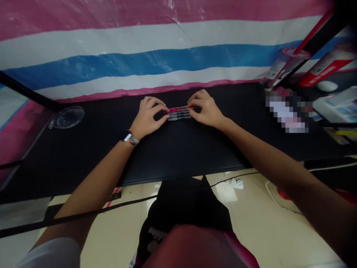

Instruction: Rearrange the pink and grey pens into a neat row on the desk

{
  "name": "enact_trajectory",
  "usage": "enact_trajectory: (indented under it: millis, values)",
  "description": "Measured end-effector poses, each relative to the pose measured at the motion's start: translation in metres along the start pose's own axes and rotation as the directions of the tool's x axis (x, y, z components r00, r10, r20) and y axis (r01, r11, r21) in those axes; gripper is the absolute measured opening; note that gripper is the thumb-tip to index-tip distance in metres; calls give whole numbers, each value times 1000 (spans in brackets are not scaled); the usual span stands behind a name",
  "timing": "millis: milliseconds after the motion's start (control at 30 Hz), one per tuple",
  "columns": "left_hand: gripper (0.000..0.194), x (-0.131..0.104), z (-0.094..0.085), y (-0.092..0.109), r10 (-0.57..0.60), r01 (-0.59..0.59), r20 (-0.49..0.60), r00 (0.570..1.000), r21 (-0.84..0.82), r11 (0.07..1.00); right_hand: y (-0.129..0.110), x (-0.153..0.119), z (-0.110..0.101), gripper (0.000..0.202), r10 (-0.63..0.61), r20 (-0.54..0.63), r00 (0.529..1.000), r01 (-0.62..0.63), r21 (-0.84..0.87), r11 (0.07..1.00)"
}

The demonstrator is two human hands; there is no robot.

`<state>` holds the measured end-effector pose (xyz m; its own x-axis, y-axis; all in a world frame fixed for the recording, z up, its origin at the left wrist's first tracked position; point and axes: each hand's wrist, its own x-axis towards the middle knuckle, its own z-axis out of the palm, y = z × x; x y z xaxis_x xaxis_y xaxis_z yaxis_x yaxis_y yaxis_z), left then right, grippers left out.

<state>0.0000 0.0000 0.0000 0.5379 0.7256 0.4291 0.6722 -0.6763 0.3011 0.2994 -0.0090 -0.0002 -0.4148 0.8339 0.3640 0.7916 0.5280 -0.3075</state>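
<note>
A small row of pens [180,113] lies side by side on the black table [181,152], one pink at the far side and the others dark grey. My left hand [147,116] pinches the left ends of the pens with its fingertips. My right hand [205,108] grips the right ends the same way. Both hands press the pens together between them. A striped band sits on my left wrist [131,139].
A clear round lid [67,117] lies at the table's far left. Red-and-white tubes [326,67], a white mouse [327,86], boxes and papers crowd the right end. A pink, white and blue striped sheet [156,48] hangs behind. Cables run over the floor below.
</note>
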Motion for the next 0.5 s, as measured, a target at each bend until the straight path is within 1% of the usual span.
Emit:
enact_trajectory:
  millis: [100, 167, 267, 333, 500]
  values:
    - [23, 0, 3, 1, 57, -57, 8, 998, -41, 998, -2, -2, 3, 33, -196, 45, 980, 192, 79, 978]
    - [21, 0, 5, 0, 71, -70, 21, 997, -57, 996, 1, -2, 6, 28, -268, 46, 962, 262, 114, 958]
    - [19, 0, 5, 1, 77, -74, 43, 996, -71, 995, 6, -1, 8, 22, -313, 22, 950, 307, 139, 942]
    - [18, 0, 4, 4, 82, -77, 52, 995, -82, 994, 8, -1, 9, 22, -330, 5, 944, 326, 145, 934]
    - [15, 0, 3, 11, 113, -107, 56, 992, -100, 989, 8, -2, 10, 21, -317, 3, 948, 314, 136, 940]
